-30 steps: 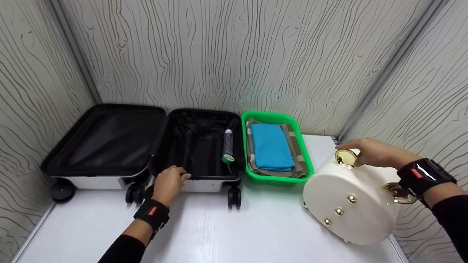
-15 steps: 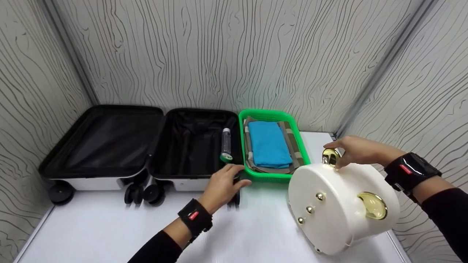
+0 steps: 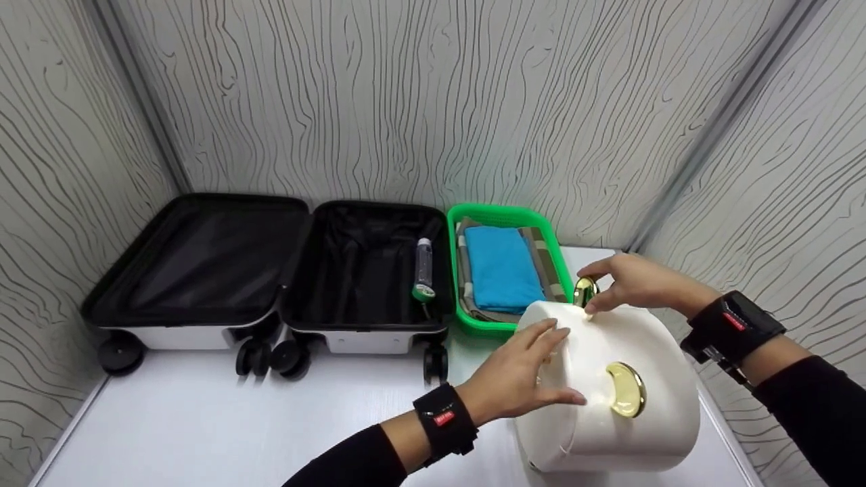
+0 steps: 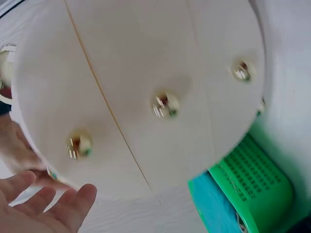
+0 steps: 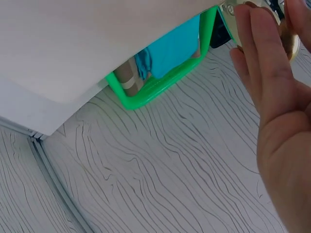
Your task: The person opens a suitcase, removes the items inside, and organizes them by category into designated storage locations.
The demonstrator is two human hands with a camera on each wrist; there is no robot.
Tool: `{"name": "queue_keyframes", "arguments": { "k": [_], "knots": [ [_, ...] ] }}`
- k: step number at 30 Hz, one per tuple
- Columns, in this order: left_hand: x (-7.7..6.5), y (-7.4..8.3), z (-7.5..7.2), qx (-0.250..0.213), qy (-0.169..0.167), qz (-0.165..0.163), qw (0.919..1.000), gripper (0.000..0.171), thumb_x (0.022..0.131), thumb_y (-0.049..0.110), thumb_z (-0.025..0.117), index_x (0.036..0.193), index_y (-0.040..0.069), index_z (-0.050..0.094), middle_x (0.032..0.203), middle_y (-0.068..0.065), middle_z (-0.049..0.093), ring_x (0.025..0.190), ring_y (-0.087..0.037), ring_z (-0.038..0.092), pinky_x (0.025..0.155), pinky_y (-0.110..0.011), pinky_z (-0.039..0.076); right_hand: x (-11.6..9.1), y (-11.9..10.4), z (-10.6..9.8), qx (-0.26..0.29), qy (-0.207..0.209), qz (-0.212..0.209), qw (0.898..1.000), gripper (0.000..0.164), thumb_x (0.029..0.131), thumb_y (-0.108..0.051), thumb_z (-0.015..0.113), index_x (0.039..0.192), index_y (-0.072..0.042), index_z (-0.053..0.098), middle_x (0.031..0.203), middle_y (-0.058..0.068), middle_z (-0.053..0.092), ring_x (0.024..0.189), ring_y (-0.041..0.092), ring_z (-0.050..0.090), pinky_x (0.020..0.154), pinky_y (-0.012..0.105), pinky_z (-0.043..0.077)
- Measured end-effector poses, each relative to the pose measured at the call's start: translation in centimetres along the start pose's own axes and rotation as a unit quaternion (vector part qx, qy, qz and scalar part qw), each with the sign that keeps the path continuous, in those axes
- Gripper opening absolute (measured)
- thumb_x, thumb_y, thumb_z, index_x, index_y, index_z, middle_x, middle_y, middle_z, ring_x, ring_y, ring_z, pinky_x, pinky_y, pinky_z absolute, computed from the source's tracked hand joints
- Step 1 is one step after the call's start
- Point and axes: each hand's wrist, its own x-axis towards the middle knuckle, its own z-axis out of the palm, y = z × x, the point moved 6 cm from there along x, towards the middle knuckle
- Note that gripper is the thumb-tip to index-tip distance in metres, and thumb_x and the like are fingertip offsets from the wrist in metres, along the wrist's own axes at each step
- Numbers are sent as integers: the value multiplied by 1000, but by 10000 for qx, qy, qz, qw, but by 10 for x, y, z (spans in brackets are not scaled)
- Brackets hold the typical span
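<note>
A cream-white rounded box (image 3: 649, 433) with gold ears stands turned on the table at the right. My right hand (image 3: 636, 283) pinches its upper gold ear (image 3: 584, 292) between thumb and fingers. At the box's front edge, my left hand (image 3: 511, 382) has its fingers spread, fingertips right at the rim. The second gold ear (image 3: 628, 389) faces me, untouched. In the left wrist view, the flat front shows round gold knobs (image 4: 165, 104) and a thin seam. My left hand mostly hides that front in the head view.
Behind the box sits a green basket (image 3: 563, 253) with a folded blue cloth (image 3: 502, 267) over a striped brown one. To its left an open suitcase (image 3: 369, 341) holds a clear bottle (image 3: 424, 267) with a green end. Wood-patterned walls (image 3: 379, 101) enclose the table (image 3: 284, 433).
My left hand has left the suitcase's front edge and moved right to the box. The box has shifted left and turned, its knobbed front swinging left, with my right hand on the ear throughout.
</note>
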Motion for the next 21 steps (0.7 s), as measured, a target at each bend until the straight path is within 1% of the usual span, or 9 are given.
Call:
{"name": "queue_keyframes", "arguments": {
  "k": [2,4,6,9,13,17,19,21],
  "knots": [
    [-1,3,5,125,-87,9,9999,88,81,70,61,149,19,40,155,-1,32,137,-14,37,105,-31,39,2,-3,2,128,23,45,9999,61,77,-27,83,122,8,63,111,18,69,86,19,63,73,35,56],
    [-2,5,6,327,-121,54,9994,88,81,71,60,149,19,41,156,0,31,139,-14,34,105,-31,40,3,-5,4,211,71,48,9997,60,77,-25,83,122,8,63,110,17,69,83,18,62,71,32,56],
    [-4,4,6,498,-129,76,9986,87,81,71,60,148,19,42,156,0,31,138,-14,34,103,-30,42,4,-9,5,201,126,-15,9997,59,76,-25,83,121,8,64,108,15,70,82,17,62,70,31,54],
    [-9,1,0,599,-147,87,9981,86,82,71,59,148,18,42,156,0,31,136,-14,38,101,-30,44,7,-15,6,192,167,-11,9997,57,77,-25,83,120,6,65,107,13,70,80,16,61,68,29,53],
    [-18,-6,-11,540,-132,51,9984,85,82,69,62,147,17,43,155,-1,32,134,-16,42,101,-30,44,15,-27,8,229,182,-9,9996,56,77,-27,83,121,3,65,108,12,70,76,13,59,64,27,50],
    [-28,-15,-21,363,-91,-29,9993,85,81,67,65,147,17,43,155,-1,31,132,-19,44,99,-33,46,25,-40,12,299,143,-77,9994,56,78,-27,83,121,4,65,101,10,70,73,13,56,62,27,48],
    [-32,-18,-25,283,-59,-34,9996,85,81,66,65,147,17,43,155,-1,31,130,-20,46,98,-34,47,29,-44,14,332,120,-75,9993,56,78,-27,83,121,3,65,96,6,69,70,13,54,61,27,47],
    [-35,-20,-27,220,-7,-21,9998,84,81,65,66,146,17,44,155,-1,31,129,-21,48,96,-35,48,31,-47,15,325,130,-90,9993,56,77,-27,83,121,4,65,94,5,68,70,14,54,61,28,47]
  ]
}}
